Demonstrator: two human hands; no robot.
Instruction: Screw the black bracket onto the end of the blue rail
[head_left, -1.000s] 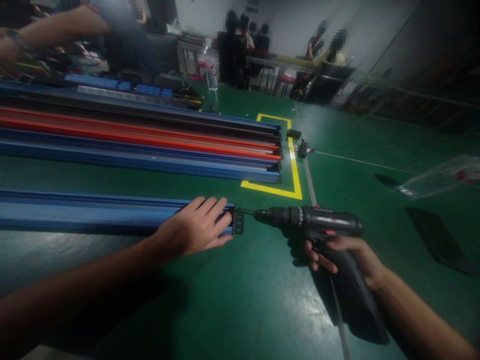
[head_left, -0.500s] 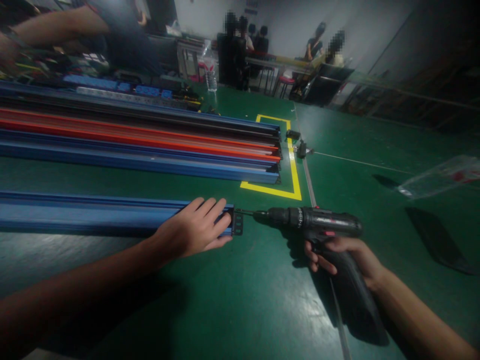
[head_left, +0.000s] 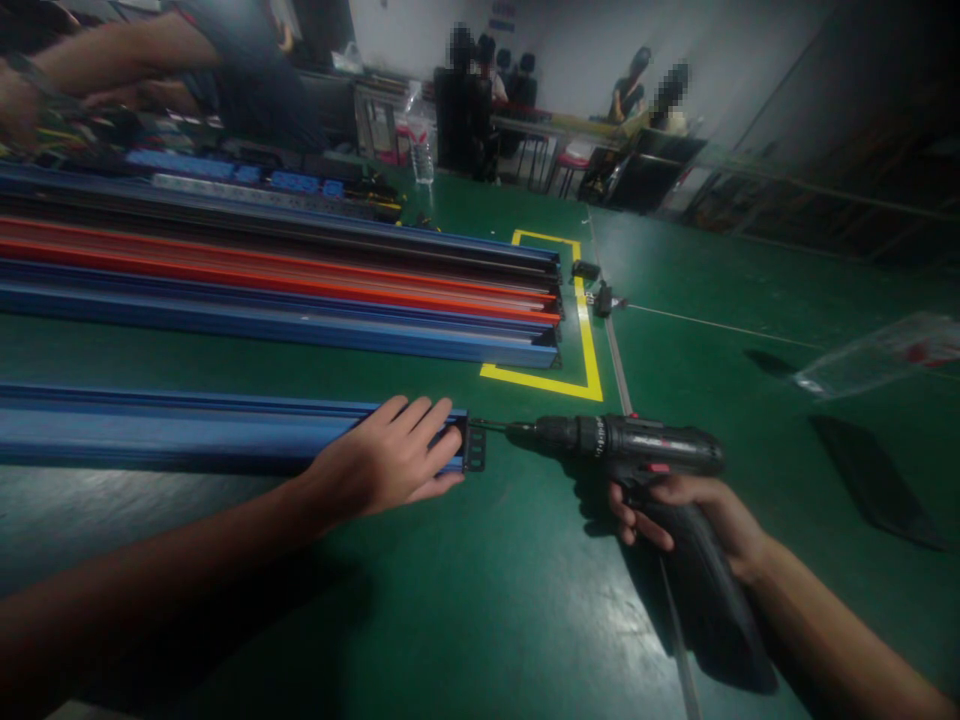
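My left hand (head_left: 405,455) lies over the right end of a long blue metal profile (head_left: 187,435), its fingers wrapped across the top and the thumb along the near side. A black slotted end bracket (head_left: 475,447) caps that end. In my right hand (head_left: 697,515) is a black cordless drill (head_left: 645,443), gripped by its handle with a finger by the red trigger. The drill lies level, and its long bit (head_left: 499,427) points left, with the tip at the upper part of the end bracket. Whether a screw sits under the tip is too small to tell.
Several blue, red and black profiles (head_left: 300,285) lie behind, their ends inside a yellow tape outline (head_left: 592,350). Small black parts (head_left: 602,298) sit beside the tape. One clear bottle (head_left: 885,350) is at right, another (head_left: 420,140) at the back. A co-worker's arm (head_left: 120,60) reaches in at upper left.
Both my hands, the drill and the blue profile stay in place. At upper left the co-worker's arms have shifted slightly, and a second forearm shows now.
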